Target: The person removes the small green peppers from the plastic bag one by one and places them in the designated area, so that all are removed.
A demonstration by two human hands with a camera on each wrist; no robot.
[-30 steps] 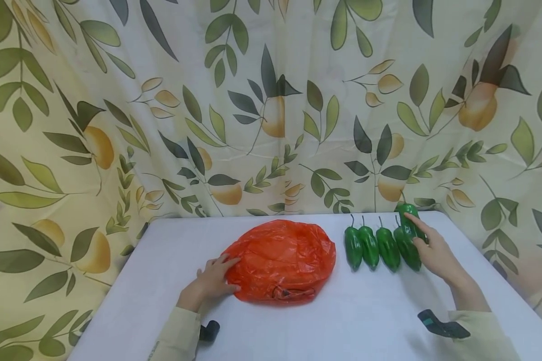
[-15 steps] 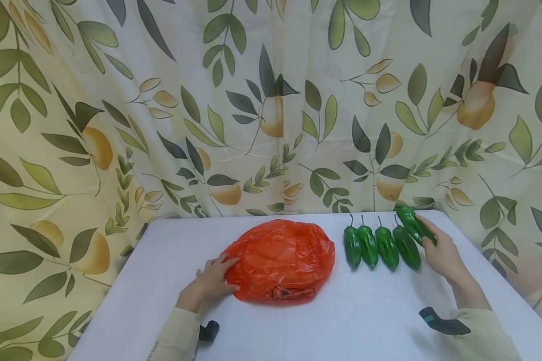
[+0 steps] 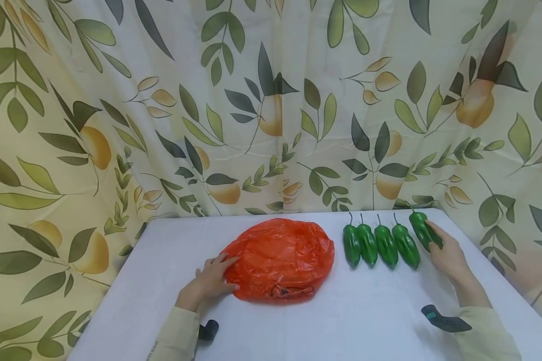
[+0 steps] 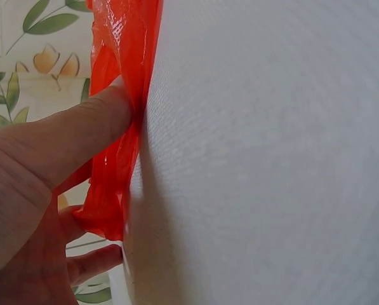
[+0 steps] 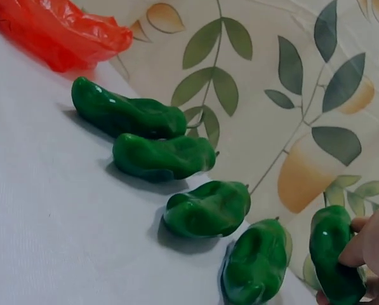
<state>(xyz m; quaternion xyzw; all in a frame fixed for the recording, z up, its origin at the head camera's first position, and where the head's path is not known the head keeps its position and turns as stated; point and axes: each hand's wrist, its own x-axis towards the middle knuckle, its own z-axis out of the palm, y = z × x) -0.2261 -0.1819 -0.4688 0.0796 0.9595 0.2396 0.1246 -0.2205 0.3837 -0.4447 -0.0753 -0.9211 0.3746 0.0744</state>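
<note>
My right hand [image 3: 449,255] holds a glossy green pepper [image 3: 422,228] at the right end of a row of similar peppers. Thumb and fingers pinch its sides in the right wrist view, where the held pepper [image 5: 332,254] is partly covered by the hand. Several other green peppers [image 3: 385,245] lie side by side to its left, stems toward the curtain. A crumpled red plastic bag [image 3: 280,260] lies left of the peppers. Spread fingers of my left hand [image 3: 212,278] rest on the bag's left edge; the left wrist view shows the thumb against the red plastic [image 4: 116,146].
A white-covered table [image 3: 334,326] bears everything. Behind it and at the sides hangs a curtain [image 3: 262,110] with a leaf and fruit print. Dark wrist-worn devices [image 3: 444,318] sit at both sleeves.
My right hand has lifted the rightmost pepper off its neighbour, tilted it, and moved it slightly right, so it lies apart from the row. The left hand and the bag have not moved.
</note>
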